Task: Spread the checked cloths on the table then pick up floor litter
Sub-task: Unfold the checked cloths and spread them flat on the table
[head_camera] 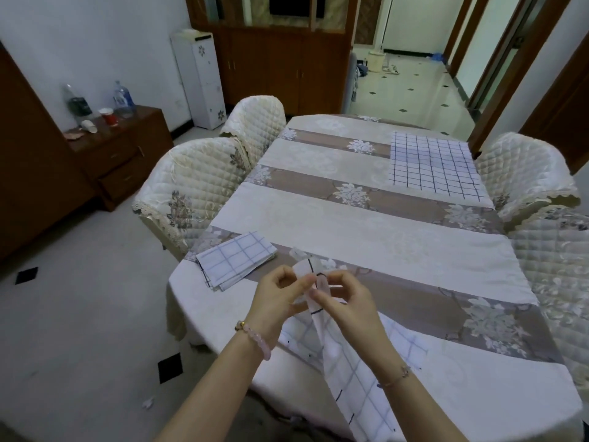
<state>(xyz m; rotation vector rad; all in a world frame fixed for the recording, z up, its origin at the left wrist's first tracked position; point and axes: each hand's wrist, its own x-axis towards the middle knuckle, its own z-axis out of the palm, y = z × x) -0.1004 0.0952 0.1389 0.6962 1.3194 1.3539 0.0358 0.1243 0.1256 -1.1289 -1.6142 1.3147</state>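
Pinching the upper edge of a white cloth with a dark grid pattern (353,374), the left hand (276,301) and the right hand (345,303) meet above the near end of the oval dining table covered in a beige and taupe floral tablecloth (366,224). Both hands are closed on the fabric: thumbs and forefingers are drawn narrow around a bunched corner, and the two grips nearly touch each other. Below the hands the held cloth hangs down and drapes over the near edge of the table. A folded stack of matching checked cloths (236,264) lies on the table just to the left of the hands, near the table's left edge. A third checked cloth, spread flat (435,167), lies at the far right part of the table, well apart from the hands. A small scrap of white litter (148,402) lies on the pale floor to the left of the table's near end. Bottles stand on a dark wooden cabinet (127,148) to the far left of the table; their labels are too blurred to read.
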